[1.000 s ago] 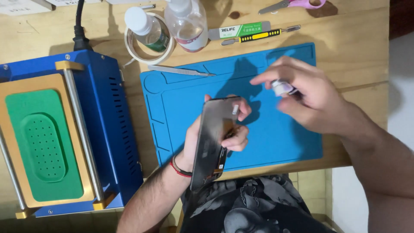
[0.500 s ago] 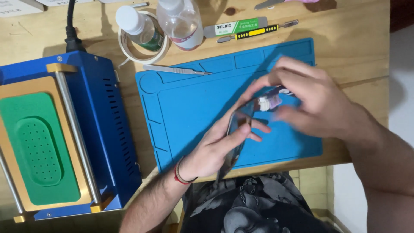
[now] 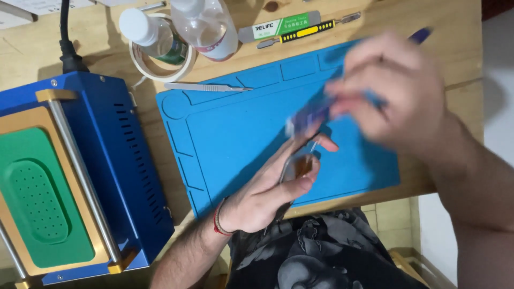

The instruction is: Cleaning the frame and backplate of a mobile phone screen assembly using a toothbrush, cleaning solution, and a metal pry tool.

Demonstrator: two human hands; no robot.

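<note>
One blue mat (image 3: 235, 128) on wooden table (image 3: 428, 32), blue machine (image 3: 107, 150) beside; left hand (image 3: 267, 195) above mat

A small electronics repair workbench: a blue silicone work mat (image 3: 241, 134) lies on a wooden table (image 3: 428, 53), with a blue heating machine (image 3: 107, 160) left of the mat and tweezers (image 3: 206, 86), a pry tool (image 3: 308, 33) and solvent bottles (image 3: 206, 27) behind it.

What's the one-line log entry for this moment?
left hand: holds thin dark panel edge-on | right hand: blurred, above it | under: blue mat
</note>
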